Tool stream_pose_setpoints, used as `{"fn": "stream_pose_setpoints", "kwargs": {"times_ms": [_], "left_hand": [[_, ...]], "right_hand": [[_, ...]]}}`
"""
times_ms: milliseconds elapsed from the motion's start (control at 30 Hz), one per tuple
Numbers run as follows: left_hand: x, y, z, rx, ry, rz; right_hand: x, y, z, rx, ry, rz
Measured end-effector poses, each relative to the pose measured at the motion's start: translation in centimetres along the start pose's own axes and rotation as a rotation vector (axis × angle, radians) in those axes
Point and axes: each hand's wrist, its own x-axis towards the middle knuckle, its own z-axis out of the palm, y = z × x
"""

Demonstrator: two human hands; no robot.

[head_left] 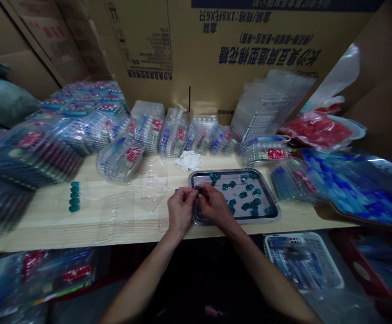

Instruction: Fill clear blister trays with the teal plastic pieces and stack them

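Note:
My left hand [180, 208] and my right hand [214, 204] meet over the left edge of a metal tray [258, 219]. Between their pinched fingertips is a small dark green piece [198, 190], mostly covered by the fingers. Loose teal pieces [255, 201], shiny and angular, lie scattered in the tray. Left of my hands, a short column of similar teal pieces [75, 196] is lined up on the wooden table [54, 225]. Clear plastic packaging [115, 216] lies flat between that column and my left hand.
Filled clear packs [120, 157] with blue and red contents line the table's back and left. Stacked clear plastic shells [257, 105] lean against a large cardboard box [182, 54]. Blue packets [361, 184] lie at right. Below the table edge sits a white basket [334, 270].

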Motion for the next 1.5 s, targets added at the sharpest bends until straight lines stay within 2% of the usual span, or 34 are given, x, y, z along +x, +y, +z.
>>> {"fn": "stream_pose_setpoints", "kwargs": {"times_ms": [100,200,333,367,433,567,667,800,867,933,1033,1133,1300,1400,1500], "left_hand": [[-0.3,-0.4,0.0,0.099,0.0,0.073],[-0.1,-0.4,-0.2,0.111,-0.037,0.09],[1.0,0.2,-1.0,-0.037,-0.273,-0.099],[1.2,0.3,-1.3,-0.056,-0.325,-0.138],[1.5,0.5,-1.8,-0.053,-0.356,-0.159],[1.1,0.8,-2.5,-0.05,-0.293,-0.117],[0.5,1.3,-2.7,-0.065,-0.347,-0.117],[0.1,2.2,-3.0,-0.188,-0.409,-0.204],[0.1,2.6,-3.1,-0.25,-0.398,-0.253],[0.0,2.8,-3.3,-0.276,-0.358,-0.299],[-0.5,2.9,-3.4,-0.249,-0.289,-0.361],[-1.2,2.8,-3.9,-0.272,-0.215,-0.418],[-2.0,2.3,-6.5,-0.318,-0.152,-0.512],[-1.3,2.0,-8.8,-0.176,-0.084,-0.4],[0.3,1.7,-10.3,0.132,-0.043,-0.096]], "right_hand": [[0.1,0.7,-0.1,0.162,-0.034,0.031],[0.1,1.0,-0.6,0.435,-0.103,0.094],[0.1,0.6,-1.7,0.805,-0.262,0.229],[0.1,0.5,-1.8,0.848,-0.288,0.253],[0.0,0.2,-1.9,0.853,-0.29,0.278],[-0.2,-0.2,-1.6,0.814,-0.254,0.301],[-0.4,-0.4,-1.7,0.939,-0.388,0.327],[-0.8,-0.5,-2.1,1.04,-0.561,0.32],[-1.0,-0.4,-2.1,1.011,-0.569,0.297],[-1.1,-0.3,-1.9,0.922,-0.504,0.276],[-1.2,0.1,-1.2,0.667,-0.331,0.211],[-1.5,0.2,0.1,0.371,-0.23,0.082],[-2.7,-0.4,1.4,0.189,-0.238,-0.058],[-3.8,-1.3,1.4,0.002,-0.229,-0.135],[-5.1,-2.4,1.6,-0.297,-0.321,-0.252]]}}
